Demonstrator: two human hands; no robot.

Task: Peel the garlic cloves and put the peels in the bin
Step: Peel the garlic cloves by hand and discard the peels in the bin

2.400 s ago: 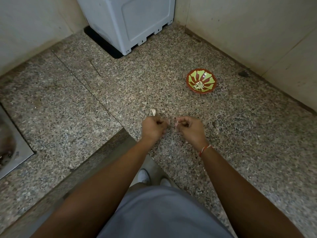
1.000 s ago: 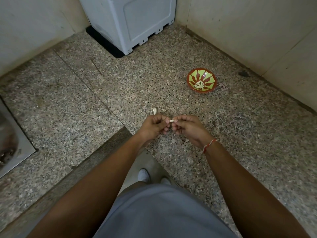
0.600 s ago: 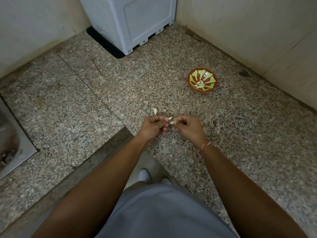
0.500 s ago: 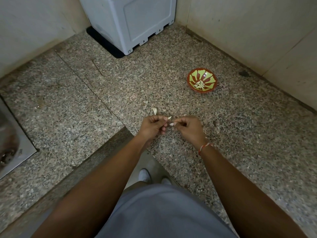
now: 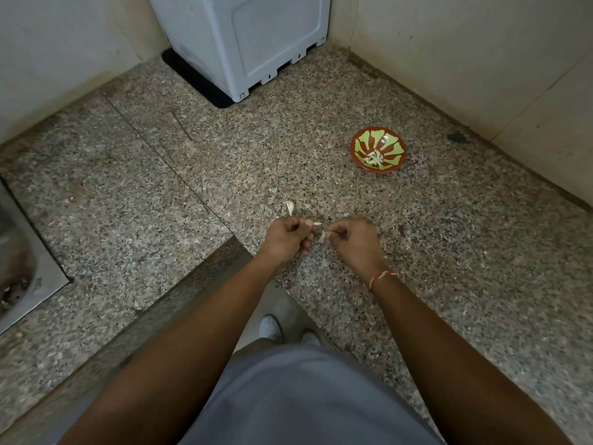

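Observation:
My left hand pinches a small pale garlic clove whose tip sticks out past the thumb. A little to its right, my right hand pinches a thin strip of peel that hangs between the two hands. Both hands hover just above the speckled granite counter. Another unpeeled clove lies on the counter just beyond my left hand. A red and green bowl with several peeled cloves stands further back to the right.
A grey appliance fills the back corner between tiled walls. A steel sink is set into the counter at the far left. The counter's inner corner edge lies just under my left wrist, with my shoes below.
The hands were joined on the clove a second ago. They have now drawn slightly apart, the right hand pulling a strip of peel away from the clove.

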